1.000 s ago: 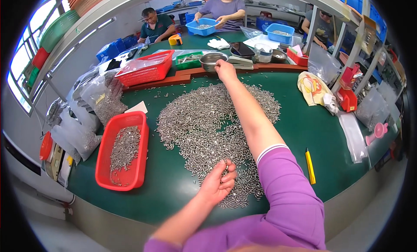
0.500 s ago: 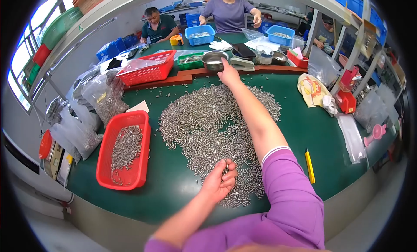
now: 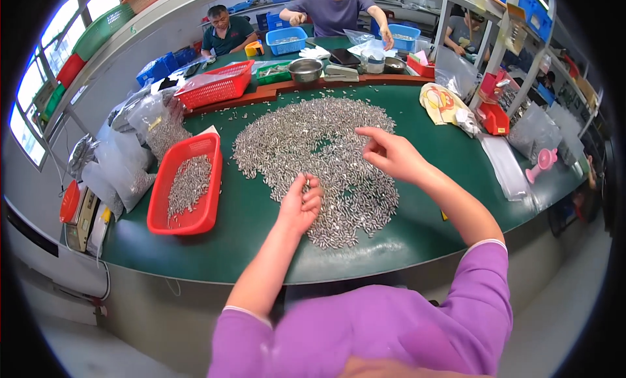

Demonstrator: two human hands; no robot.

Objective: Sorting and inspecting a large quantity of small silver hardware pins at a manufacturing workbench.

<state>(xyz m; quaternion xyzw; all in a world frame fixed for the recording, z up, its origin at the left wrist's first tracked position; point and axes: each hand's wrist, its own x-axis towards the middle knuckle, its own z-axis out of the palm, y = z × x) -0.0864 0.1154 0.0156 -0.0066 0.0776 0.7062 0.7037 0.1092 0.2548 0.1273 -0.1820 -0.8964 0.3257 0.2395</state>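
The left hand (image 3: 301, 205) sits at the near edge of the pile (image 3: 319, 159) of small metal pins, its fingers curled in and narrow, pinching what looks like one or a few pins at the fingertips — the exact count is too small to tell. The right hand (image 3: 391, 156) hovers over the pile's right side, fingers loosely spread and holding nothing that shows.

The pile lies in the middle of the green table (image 3: 261, 244), spread wide and shallow, with the red tray (image 3: 186, 182) just beside it on the left; that tray already holds a smaller heap of the same pins.

As a judgement: each pin is tiny, rigid and light, smooth-sided and probably slick, so single ones will roll or skate away under a flat finger. A fingertip pinch across the short shaft — thumb against forefinger — should hold best; a cupped palm would serve for a scoop. Massed, they will have real weight, and the heap will slump when disturbed at its edge. They are not fragile, though loose ones near the table's rim could drop off.

Beyond the pile stand a red basket (image 3: 218, 85) and a steel bowl (image 3: 305, 70); clear bags (image 3: 124, 156) of pins lie to the left. Other people work at the far side.
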